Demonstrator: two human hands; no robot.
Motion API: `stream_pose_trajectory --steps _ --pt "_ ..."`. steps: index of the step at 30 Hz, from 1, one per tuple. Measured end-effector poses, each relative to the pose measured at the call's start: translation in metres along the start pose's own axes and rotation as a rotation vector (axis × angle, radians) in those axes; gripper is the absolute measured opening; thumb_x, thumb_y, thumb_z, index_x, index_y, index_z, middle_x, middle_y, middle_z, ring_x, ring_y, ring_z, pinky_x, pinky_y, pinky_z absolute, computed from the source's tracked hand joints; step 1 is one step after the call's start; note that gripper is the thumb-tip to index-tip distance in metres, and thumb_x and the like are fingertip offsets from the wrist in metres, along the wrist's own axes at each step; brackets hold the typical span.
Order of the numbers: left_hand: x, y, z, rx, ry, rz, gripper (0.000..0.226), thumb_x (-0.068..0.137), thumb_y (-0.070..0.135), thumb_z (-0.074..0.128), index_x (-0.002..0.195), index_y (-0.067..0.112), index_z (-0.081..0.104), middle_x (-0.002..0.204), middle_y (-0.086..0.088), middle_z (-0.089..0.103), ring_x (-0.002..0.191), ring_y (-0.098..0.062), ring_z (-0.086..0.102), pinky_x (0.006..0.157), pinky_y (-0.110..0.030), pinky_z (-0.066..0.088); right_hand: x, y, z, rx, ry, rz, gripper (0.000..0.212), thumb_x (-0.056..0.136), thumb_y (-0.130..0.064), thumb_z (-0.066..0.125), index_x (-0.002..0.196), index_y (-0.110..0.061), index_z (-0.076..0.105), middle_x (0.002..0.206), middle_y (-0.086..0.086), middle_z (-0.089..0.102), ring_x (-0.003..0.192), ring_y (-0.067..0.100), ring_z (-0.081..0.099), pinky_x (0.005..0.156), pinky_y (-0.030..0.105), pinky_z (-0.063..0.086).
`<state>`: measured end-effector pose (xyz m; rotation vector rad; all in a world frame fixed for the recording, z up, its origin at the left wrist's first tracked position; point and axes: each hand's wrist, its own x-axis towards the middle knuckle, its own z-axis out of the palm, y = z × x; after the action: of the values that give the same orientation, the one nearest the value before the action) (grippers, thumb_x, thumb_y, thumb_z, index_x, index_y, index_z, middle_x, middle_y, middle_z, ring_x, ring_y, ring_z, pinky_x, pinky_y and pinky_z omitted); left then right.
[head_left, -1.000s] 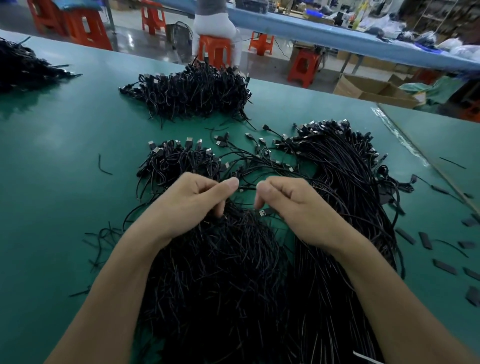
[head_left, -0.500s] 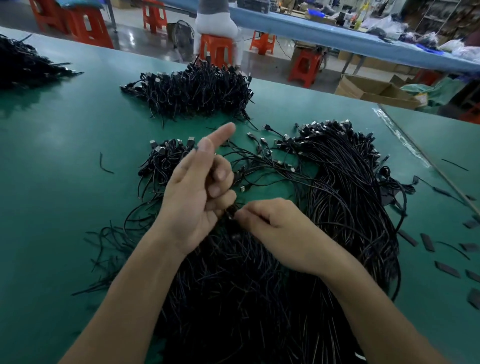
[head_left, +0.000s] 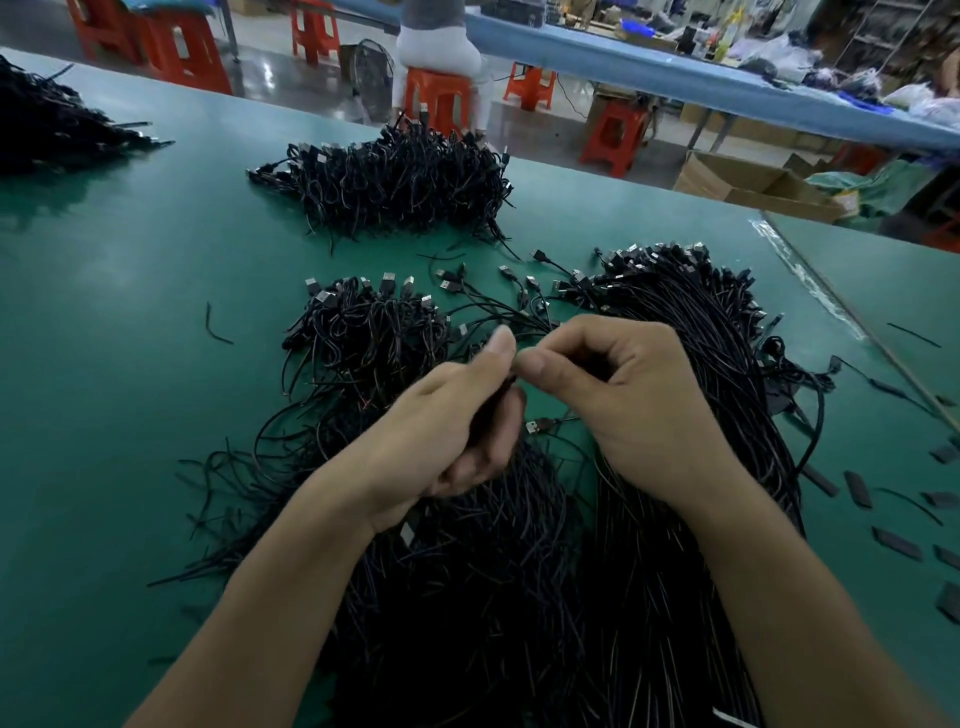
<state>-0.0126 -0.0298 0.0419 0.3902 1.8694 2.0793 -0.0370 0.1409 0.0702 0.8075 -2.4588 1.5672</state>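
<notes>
Left hand (head_left: 447, 431) curled round cable (head_left: 496, 410), end pinched by right hand (head_left: 623, 405). Wound pile (head_left: 395, 182) laid far; large heap (head_left: 737, 364) near right judged left to be wound.

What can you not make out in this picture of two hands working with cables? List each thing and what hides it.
Head view only:
- cable in the left hand: mostly covered by its curled fingers.
- its end, pinched by the right hand: behind the thumb.
- seated person: cut off by the top edge.
- far-left pile: cut off by the left edge.
- flat black pieces: too small to identify.
</notes>
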Motion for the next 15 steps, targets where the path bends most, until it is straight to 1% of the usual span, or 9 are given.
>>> stream_pose_trajectory --steps 2,4,6,8,10,12,13,14,15 --pt "-0.002 0.005 -0.004 -0.278 -0.088 0.055 0.063 0.097 0.060 0.034 0.053 0.019 0.051 0.039 0.009 0.033 0.030 -0.004 0.024 0.034 -0.013 0.022 -0.003 0.004 0.007 0.082 0.032 0.078 0.026 0.093 -0.043 0.063 0.074 -0.026 0.071 0.053 -0.003 0.051 0.050 0.011 0.040 0.047 0.027 0.034" --pt "-0.002 0.008 -0.011 -0.522 -0.121 0.115 0.054 0.099 0.050 0.036 0.057 0.021 0.055 0.041 0.012 0.035 0.033 -0.001 0.024 0.032 -0.016 0.022 -0.009 0.007 0.016 0.079 -0.013 0.178 0.026 0.094 -0.044 0.054 0.076 -0.034 0.070 0.054 -0.004 0.048 0.050 0.017 0.039 0.047 0.033 0.031" --pt "-0.001 0.010 -0.015 -0.703 -0.108 0.178 0.048 0.101 0.043 0.036 0.071 0.019 0.065 0.046 0.013 0.040 0.037 -0.001 0.026 0.034 -0.014 0.029 -0.016 0.005 0.025 -0.022 -0.156 0.231 0.029 0.099 -0.040 0.052 0.075 -0.044 0.067 0.055 -0.003 0.049 0.049 0.016 0.039 0.045 0.036 0.031" --pt "0.003 0.009 -0.014 -0.759 0.015 0.231 0.048 0.104 0.040 0.037 0.085 0.015 0.074 0.054 0.010 0.050 0.043 0.000 0.041 0.040 -0.013 0.039 -0.021 0.001 0.029 -0.126 -0.319 0.235 0.033 0.102 -0.037 0.050 0.071 -0.042 0.062 0.056 0.002 0.048 0.047 0.013 0.038 0.045 0.036 0.033" --pt "0.007 0.003 -0.012 -0.588 0.245 0.291 0.046 0.102 0.039 0.040 0.096 0.011 0.076 0.068 0.004 0.064 0.059 -0.007 0.061 0.053 -0.018 0.051 -0.021 -0.006 0.027 -0.186 -0.386 0.203 0.034 0.103 -0.033 0.050 0.069 -0.028 0.055 0.057 -0.003 0.048 0.047 0.008 0.039 0.045 0.029 0.034" --pt "0.009 -0.004 -0.011 -0.190 0.455 0.350 0.043 0.099 0.038 0.041 0.103 0.009 0.071 0.082 -0.002 0.073 0.076 -0.017 0.072 0.067 -0.024 0.058 -0.019 -0.014 0.018 -0.238 -0.369 0.138 0.034 0.102 -0.031 0.050 0.069 -0.028 0.056 0.058 -0.007 0.053 0.049 0.011 0.046 0.048 0.029 0.039" --pt "0.009 -0.005 -0.011 0.047 0.515 0.363 0.041 0.100 0.037 0.040 0.102 0.010 0.071 0.084 -0.002 0.074 0.080 -0.017 0.073 0.070 -0.025 0.059 -0.017 -0.016 0.012 -0.238 -0.339 0.113 0.030 0.102 -0.032 0.051 0.074 -0.029 0.062 0.059 -0.007 0.057 0.050 0.013 0.048 0.048 0.031 0.041" --pt "0.008 -0.006 -0.010 0.219 0.508 0.349 0.040 0.102 0.036 0.039 0.097 0.013 0.071 0.082 0.000 0.074 0.076 -0.015 0.073 0.068 -0.024 0.058 -0.015 -0.018 0.006 -0.223 -0.304 0.088 0.026 0.100 -0.033 0.053 0.079 -0.029 0.067 0.058 -0.009 0.057 0.047 0.011 0.047 0.046 0.029 0.040" --pt "0.006 -0.005 -0.008 0.298 0.443 0.300 0.042 0.103 0.037 0.038 0.087 0.016 0.072 0.074 0.001 0.073 0.067 -0.012 0.071 0.061 -0.021 0.057 -0.012 -0.021 0.001 -0.203 -0.267 0.058 0.023 0.099 -0.033 0.057 0.081 -0.028 0.069 0.056 -0.012 0.056 0.044 0.006 0.042 0.043 0.023 0.035"
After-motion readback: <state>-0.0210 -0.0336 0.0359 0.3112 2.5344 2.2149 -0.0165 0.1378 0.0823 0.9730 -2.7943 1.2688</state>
